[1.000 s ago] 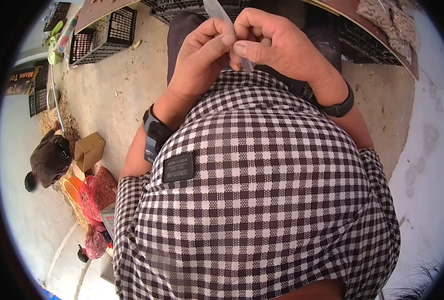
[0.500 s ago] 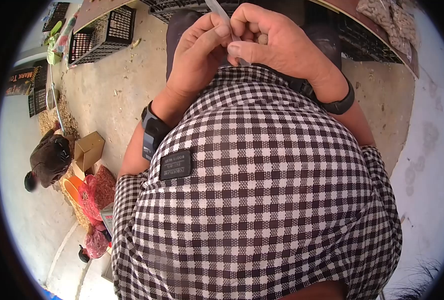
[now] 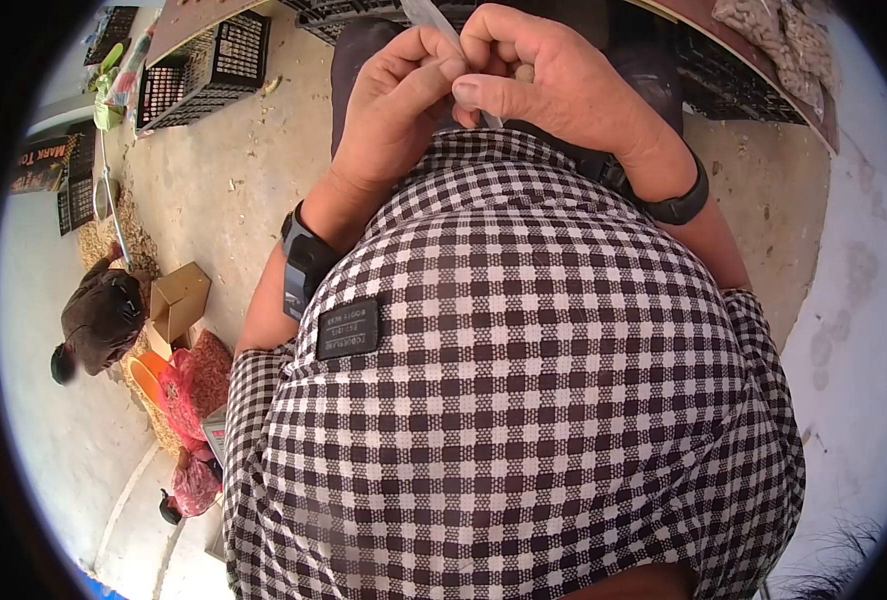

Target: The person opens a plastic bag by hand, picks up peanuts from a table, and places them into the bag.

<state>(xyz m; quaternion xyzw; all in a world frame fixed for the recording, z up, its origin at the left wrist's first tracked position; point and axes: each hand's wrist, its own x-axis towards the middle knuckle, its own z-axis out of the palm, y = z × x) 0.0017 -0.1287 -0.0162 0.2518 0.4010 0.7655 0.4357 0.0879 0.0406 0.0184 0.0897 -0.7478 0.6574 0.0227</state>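
Observation:
A narrow piece of clear plastic [image 3: 432, 18] stands up between my two hands, its upper end leaning left. My left hand [image 3: 396, 108] is closed, pinching it between thumb and forefinger. From the other side my right hand [image 3: 574, 98] grips the same plastic, thumb flat and fingers curled. Tucked in the right hand's curled fingers is a small round tan object [image 3: 525, 73], perhaps a peanut. Another bit of the plastic pokes out under the fingertips. Both hands are in front of my checked shirt [image 3: 524, 350], above my lap.
Bags of peanuts [image 3: 779, 40] lie on the board at upper right. A black crate [image 3: 204, 75] stands at upper left. Further left, one person [image 3: 104, 315] is by a cardboard box [image 3: 176, 300], and another person [image 3: 196, 485] is near red net sacks [image 3: 204, 375].
The upper end of the plastic has tilted a little to the left, and its lower end shows more below my fingers. Both hands keep their grip in nearly the same place.

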